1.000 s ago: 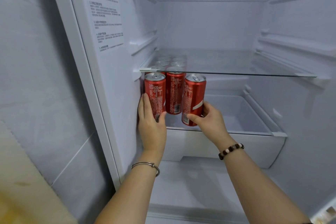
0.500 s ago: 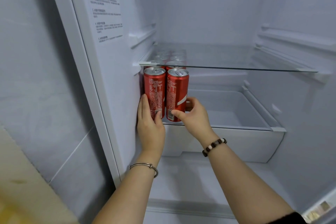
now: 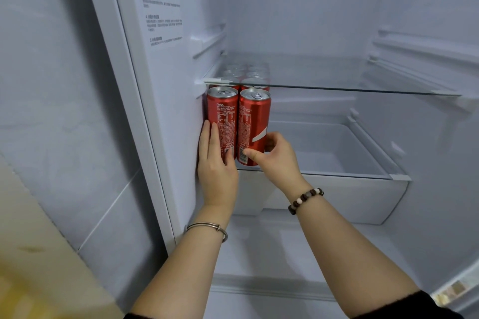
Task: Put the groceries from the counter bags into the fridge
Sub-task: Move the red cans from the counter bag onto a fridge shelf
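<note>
The right can (image 3: 254, 124), tilted and apart a second ago, now stands upright, touching the left can (image 3: 222, 116) at the front left corner of the lower shelf (image 3: 337, 175). The right hand (image 3: 278, 162) grasps it low down. The left hand (image 3: 216, 164) lies flat, fingers straight, on its neighbour. This can looks placed.

The slim red drink can (image 3: 255, 122) and its neighbour (image 3: 222, 116) are glossy printed metal with silvery tops, the clear shelf (image 3: 337, 77) smooth glass, the white drawer (image 3: 350, 199) and fridge wall (image 3: 298, 21) smooth satin plastic, the thin bangle (image 3: 207, 226) shiny metal, the bracelet (image 3: 307, 199) matt beads.
</note>
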